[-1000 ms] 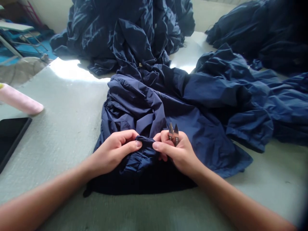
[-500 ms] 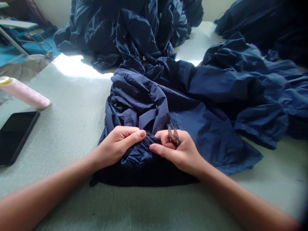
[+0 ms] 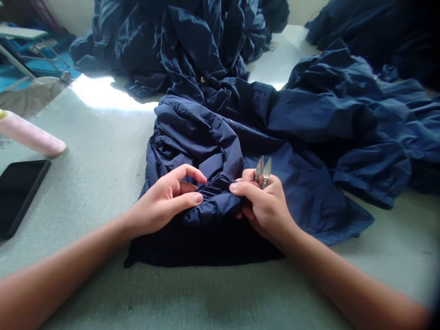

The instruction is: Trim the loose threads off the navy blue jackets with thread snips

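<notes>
A navy garment (image 3: 195, 137) of thin, creased cloth lies in front of me. Its gathered, elastic-looking edge (image 3: 217, 195) is lifted between my hands. My right hand (image 3: 271, 201) pinches that edge between thumb and fingers. Small metal thread snips (image 3: 263, 173) are also tucked in this hand, blades pointing up and apart. At the other end of the gathers, my left hand (image 3: 165, 197) is open, with index finger and thumb spread. Its thumb rests at the cloth, and its lower fingers are partly hidden.
More navy garments (image 3: 130, 41) are heaped at the back, and others (image 3: 343, 110) spread to the right. On the pale table (image 3: 103, 151), a pink thread cone (image 3: 34, 135) lies at the left above a black phone (image 3: 22, 192). A bench (image 3: 22, 32) stands beyond the table.
My left thumb and index finger have parted from their pinch. My right hand has turned and risen slightly, bringing the snips' blades up, and the gathered edge shows more between my hands.
</notes>
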Available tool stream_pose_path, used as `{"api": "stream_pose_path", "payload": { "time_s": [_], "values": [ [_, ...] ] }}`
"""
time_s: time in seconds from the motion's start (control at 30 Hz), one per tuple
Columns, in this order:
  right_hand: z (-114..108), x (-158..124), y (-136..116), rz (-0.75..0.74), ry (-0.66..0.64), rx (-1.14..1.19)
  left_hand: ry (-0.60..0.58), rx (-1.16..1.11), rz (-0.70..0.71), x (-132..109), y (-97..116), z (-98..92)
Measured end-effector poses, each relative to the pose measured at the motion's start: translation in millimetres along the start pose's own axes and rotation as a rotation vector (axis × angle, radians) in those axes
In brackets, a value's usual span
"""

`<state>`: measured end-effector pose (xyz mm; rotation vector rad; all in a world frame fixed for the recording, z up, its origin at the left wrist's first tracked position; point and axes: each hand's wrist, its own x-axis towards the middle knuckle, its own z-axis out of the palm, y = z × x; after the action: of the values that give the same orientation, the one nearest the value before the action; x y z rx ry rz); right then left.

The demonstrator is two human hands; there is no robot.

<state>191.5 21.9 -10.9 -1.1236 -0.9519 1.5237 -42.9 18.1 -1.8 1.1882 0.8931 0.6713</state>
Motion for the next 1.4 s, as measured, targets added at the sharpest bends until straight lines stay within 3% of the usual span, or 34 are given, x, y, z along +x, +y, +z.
{"api": "stream_pose_path", "payload": {
  "time_s": [0.4,0.53,0.63,0.73,0.93,1.1,1.3,1.4],
  "values": [
    [-4.4,1.3,7.1,-0.162,-0.079,0.038,-0.008,0.279,-0.028,-5.2,18.1,2.1],
    [-8.4,3.2,6.3,-0.191,-0.067,-0.006,-0.043,0.416,0.081,-3.3,12.2,-3.1],
    [-10.8,5.5,3.0,-0.225,-0.13,-0.208,-0.098,0.337,0.157,0.4,7.5,-7.3],
    [-11.7,7.3,1.1,-0.25,-0.179,-0.351,-0.11,0.23,0.128,3.4,6.7,-9.1],
    [-12.0,9.9,-0.4,-0.195,-0.047,-0.242,-0.112,0.145,0.05,5.4,9.4,-6.5],
    [-12.9,9.6,-6.1,-0.269,0.011,-0.385,-0.141,0.085,0.018,3.7,8.2,-6.6],
    [-16.0,15.9,-1.8,-0.36,-0.022,-0.483,0.0,0.0,0.0,3.2,0.0,-9.3],
    [-16.5,10.9,-4.4,-0.53,0.032,-0.603,0.01,0.009,0.024,3.1,-1.3,-7.4]
  ]
}}
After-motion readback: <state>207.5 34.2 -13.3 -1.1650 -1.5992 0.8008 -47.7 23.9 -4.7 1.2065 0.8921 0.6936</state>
